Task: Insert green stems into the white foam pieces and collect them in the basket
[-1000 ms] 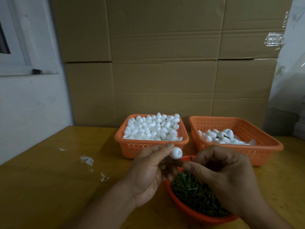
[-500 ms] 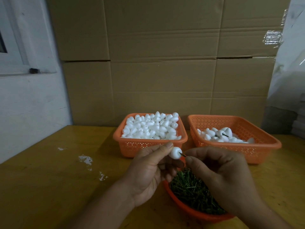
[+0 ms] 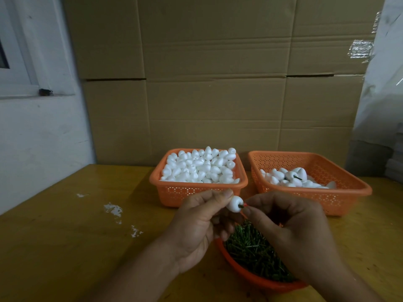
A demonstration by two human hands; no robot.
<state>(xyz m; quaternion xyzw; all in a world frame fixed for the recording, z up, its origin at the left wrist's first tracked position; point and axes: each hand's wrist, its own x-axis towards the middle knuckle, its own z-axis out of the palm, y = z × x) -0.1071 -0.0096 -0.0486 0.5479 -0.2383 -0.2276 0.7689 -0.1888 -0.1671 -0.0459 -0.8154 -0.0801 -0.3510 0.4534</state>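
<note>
My left hand (image 3: pixel 196 227) pinches a white foam piece (image 3: pixel 233 203) between thumb and fingertips in front of the baskets. A short green stem (image 3: pixel 241 206) pokes into its right side, and my right hand (image 3: pixel 290 232) pinches the stem's outer end. Below both hands is an orange bowl (image 3: pixel 257 280) heaped with green stems (image 3: pixel 253 251). The left orange basket (image 3: pixel 196 192) is piled with plain foam pieces (image 3: pixel 202 166). The right orange basket (image 3: pixel 340 197) holds several foam pieces with stems (image 3: pixel 290 177).
Everything stands on a yellow wooden table (image 3: pixel 65 236) with white specks (image 3: pixel 113 210) left of centre. Stacked cardboard boxes (image 3: pixel 218 83) form a wall right behind the baskets. A white wall with a window frame (image 3: pixel 21 62) lies to the left, plastic sheeting (image 3: pixel 383 83) to the right.
My right hand has brought a green stem to the foam piece and its tip now sits in the foam. The left hand has kept hold of the piece.
</note>
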